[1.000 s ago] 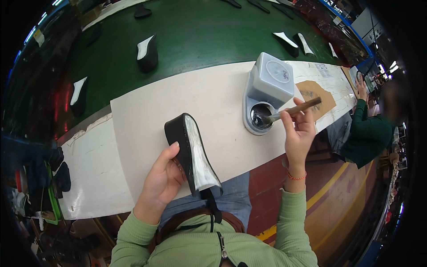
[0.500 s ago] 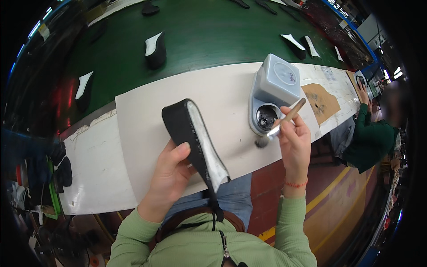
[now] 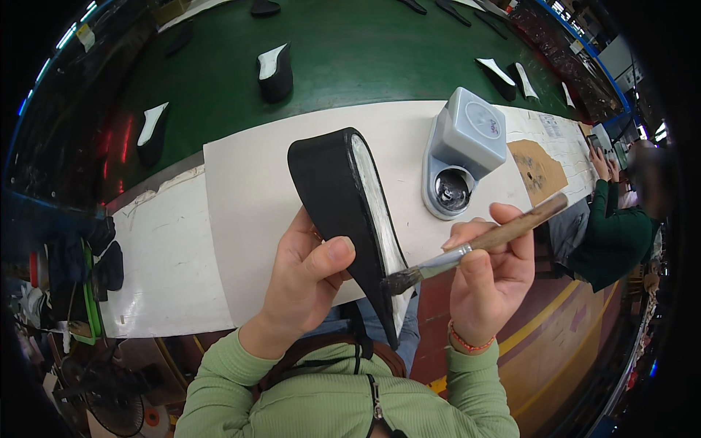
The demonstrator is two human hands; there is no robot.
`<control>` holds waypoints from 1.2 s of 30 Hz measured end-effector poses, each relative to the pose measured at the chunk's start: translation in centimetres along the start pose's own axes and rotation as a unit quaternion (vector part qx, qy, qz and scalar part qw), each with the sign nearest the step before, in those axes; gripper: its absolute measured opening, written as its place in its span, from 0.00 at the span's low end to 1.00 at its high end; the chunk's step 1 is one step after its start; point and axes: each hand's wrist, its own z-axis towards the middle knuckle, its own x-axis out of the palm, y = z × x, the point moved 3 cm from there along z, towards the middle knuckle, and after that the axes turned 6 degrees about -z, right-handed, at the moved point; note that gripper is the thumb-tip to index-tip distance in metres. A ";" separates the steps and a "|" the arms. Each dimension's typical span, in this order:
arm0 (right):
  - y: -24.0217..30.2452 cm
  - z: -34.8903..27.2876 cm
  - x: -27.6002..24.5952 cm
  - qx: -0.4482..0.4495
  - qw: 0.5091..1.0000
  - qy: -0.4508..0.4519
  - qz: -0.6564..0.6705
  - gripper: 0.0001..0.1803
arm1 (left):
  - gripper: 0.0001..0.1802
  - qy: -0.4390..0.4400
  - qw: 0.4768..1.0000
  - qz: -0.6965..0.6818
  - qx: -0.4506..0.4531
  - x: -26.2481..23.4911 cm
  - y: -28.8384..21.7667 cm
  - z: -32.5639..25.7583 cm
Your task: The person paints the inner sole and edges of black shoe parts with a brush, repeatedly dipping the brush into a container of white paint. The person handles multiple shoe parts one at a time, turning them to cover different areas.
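My left hand (image 3: 312,274) grips a black wedge shoe sole (image 3: 332,190) by its side, thumb on the black face. The sole is held up with its thick end away from me and its thin tip towards me. Its white face (image 3: 376,197) is turned to the right. Between the fingers of my right hand (image 3: 493,281) is a paintbrush (image 3: 475,244) with a wooden handle and metal collar. The dark bristles touch the edge of the sole near the thin end. Beyond that hand stands a grey-blue dispenser (image 3: 467,139) with a round cup of black liquid (image 3: 453,191).
A pale board (image 3: 252,190) lies on the white table (image 3: 157,270). Behind it a green conveyor surface (image 3: 219,80) carries several wedge soles, one (image 3: 274,73) near the middle. Brown card (image 3: 539,169) lies right of the dispenser. At far right a person in dark green (image 3: 617,226) works.
My right hand has brought the brush from beside the cup down and left onto the sole's edge. The sole has moved right and closer to upright.
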 end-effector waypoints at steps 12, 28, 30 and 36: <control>0.8 -0.9 0.1 -0.085 0.996 0.010 -0.020 0.28 | 0.36 -0.051 0.994 0.048 0.085 0.4 -0.7 -0.7; 1.2 -0.8 0.3 -0.084 0.995 0.047 -0.005 0.29 | 0.46 -0.080 0.981 0.115 0.132 0.1 -1.4 -0.8; 1.3 -0.8 0.3 -0.081 0.995 0.052 -0.005 0.29 | 0.46 -0.082 0.981 0.115 0.135 0.1 -1.4 -0.7; 1.4 -0.9 0.2 -0.074 0.996 0.056 -0.018 0.30 | 0.46 -0.085 0.981 0.110 0.136 0.1 -1.5 -0.7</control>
